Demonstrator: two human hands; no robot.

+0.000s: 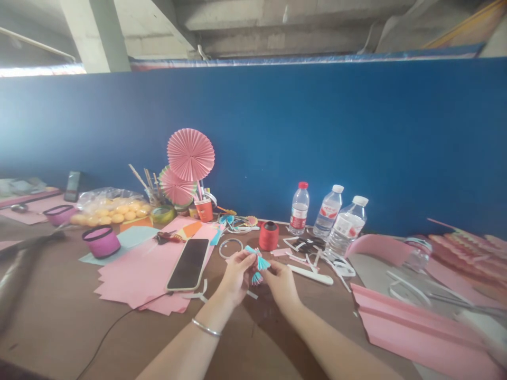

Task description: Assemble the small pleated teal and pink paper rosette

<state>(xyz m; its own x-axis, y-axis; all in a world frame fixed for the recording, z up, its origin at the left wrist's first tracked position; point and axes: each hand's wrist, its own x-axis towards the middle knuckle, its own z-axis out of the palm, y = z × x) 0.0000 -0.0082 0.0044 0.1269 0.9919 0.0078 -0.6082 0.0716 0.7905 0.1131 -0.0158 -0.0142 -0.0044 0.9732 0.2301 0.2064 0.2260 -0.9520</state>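
A tall blue partition (356, 137) runs across the far side of the scene, behind a brown work table (59, 316) that fills the near ground. Sheets of pink paper (134, 274) lie spread on the table's left half, and more folded pink sheets (415, 327) lie along the near right. Far left of centre, two pink pleated paper fans (190, 154) stand upright against the partition, above a red cup (205, 209) of pens. Left of them sits a clear bag of yellow balls (109, 209), with a purple round container (101, 241) nearer in. Three clear water bottles (328, 214) stand right of centre, the leftmost with a red cap. A dark phone (189, 264) lies face up on the pink paper. A red spool of thread (269, 235) stands just beyond the hands, with a thin white ring (231, 248) beside it on the left.

Near the middle of the table, the person's two bare forearms reach in from the near edge. The left hand (234, 274), with a thin bangle on its wrist, and the right hand (282, 282) meet above the tabletop. Both pinch with closed fingertips a small teal and pink pleated paper ornament (258, 264), held between them just in front of the spool.
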